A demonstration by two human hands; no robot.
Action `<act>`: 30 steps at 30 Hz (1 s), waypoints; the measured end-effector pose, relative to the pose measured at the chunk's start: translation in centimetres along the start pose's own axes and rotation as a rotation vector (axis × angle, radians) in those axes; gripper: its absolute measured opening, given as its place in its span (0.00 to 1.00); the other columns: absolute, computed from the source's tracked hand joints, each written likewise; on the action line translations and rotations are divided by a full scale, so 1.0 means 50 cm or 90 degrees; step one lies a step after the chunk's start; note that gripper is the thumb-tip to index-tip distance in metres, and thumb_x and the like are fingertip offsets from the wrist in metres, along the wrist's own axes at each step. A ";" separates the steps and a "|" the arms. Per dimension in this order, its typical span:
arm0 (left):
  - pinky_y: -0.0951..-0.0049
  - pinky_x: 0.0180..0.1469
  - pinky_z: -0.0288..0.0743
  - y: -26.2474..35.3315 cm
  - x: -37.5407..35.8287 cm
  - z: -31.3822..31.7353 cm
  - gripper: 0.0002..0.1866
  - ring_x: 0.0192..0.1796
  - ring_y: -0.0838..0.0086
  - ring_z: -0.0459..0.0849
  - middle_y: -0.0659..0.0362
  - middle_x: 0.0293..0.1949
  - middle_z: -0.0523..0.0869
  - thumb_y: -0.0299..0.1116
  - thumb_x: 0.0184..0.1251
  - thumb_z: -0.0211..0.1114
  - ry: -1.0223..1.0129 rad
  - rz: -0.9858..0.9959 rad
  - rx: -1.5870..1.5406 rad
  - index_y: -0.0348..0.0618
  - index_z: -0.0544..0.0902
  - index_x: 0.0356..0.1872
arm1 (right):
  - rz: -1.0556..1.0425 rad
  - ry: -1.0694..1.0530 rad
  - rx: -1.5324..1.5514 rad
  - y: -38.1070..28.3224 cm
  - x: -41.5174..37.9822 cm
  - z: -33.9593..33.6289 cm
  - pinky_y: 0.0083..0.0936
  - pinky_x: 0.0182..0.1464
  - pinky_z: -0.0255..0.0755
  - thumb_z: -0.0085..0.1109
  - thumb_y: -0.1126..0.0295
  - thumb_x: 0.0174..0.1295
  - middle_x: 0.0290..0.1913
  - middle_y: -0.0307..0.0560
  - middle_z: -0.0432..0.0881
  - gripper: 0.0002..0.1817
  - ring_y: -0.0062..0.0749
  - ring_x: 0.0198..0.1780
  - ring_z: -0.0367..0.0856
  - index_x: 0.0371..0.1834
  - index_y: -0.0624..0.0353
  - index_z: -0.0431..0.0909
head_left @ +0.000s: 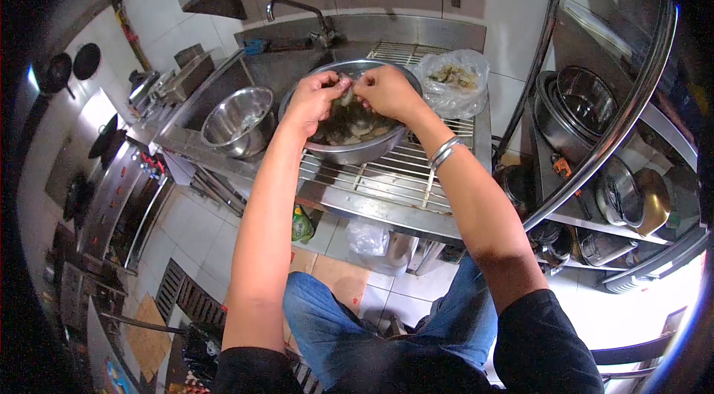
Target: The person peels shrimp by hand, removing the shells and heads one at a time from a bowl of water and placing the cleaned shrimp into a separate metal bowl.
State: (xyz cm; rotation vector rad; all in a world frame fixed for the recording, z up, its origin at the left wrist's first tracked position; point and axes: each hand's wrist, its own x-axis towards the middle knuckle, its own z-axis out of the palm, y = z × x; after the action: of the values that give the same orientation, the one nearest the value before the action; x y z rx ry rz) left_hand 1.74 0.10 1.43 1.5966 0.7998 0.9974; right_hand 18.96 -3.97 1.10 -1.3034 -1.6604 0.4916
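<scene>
**Both hands pinch one small piece over the steel bowl**

Head view: just above the frame's centre, the left hand (316,100) and the right hand (387,91) meet over a large steel bowl (349,149) resting on a wire rack (394,178). Their fingertips close together on a small pale piece (346,94) held between them, above the bowl's contents. An empty smaller bowl (239,120) sits to the left; a plastic bag (454,82) lies upper right of the hands.
</scene>
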 end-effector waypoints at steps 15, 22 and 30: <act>0.81 0.13 0.44 -0.010 0.006 -0.002 0.09 0.11 0.89 0.58 0.70 0.18 0.76 0.37 0.65 0.67 0.092 0.020 0.050 0.44 0.82 0.30 | 0.084 0.001 0.115 0.014 0.000 -0.011 0.19 0.32 0.75 0.61 0.74 0.58 0.27 0.46 0.84 0.07 0.23 0.28 0.82 0.30 0.69 0.82; 0.81 0.14 0.45 -0.006 0.003 -0.006 0.09 0.12 0.89 0.59 0.70 0.18 0.76 0.36 0.65 0.67 0.065 -0.030 0.033 0.42 0.83 0.28 | -0.038 0.032 0.034 -0.003 -0.011 -0.007 0.21 0.32 0.74 0.65 0.70 0.56 0.27 0.44 0.85 0.10 0.22 0.27 0.82 0.32 0.68 0.83; 0.83 0.15 0.49 -0.008 -0.005 -0.001 0.05 0.14 0.89 0.62 0.67 0.23 0.83 0.29 0.63 0.64 0.007 0.017 0.081 0.40 0.85 0.33 | -0.036 -0.011 -0.034 -0.031 -0.024 -0.017 0.22 0.29 0.74 0.64 0.72 0.51 0.18 0.44 0.82 0.07 0.22 0.24 0.81 0.25 0.67 0.83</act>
State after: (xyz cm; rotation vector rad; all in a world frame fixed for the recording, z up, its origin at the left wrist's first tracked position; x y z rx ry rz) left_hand 1.58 0.00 1.00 1.7156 0.8655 0.9922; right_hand 18.88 -5.82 2.20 -1.2909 -1.7299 0.4285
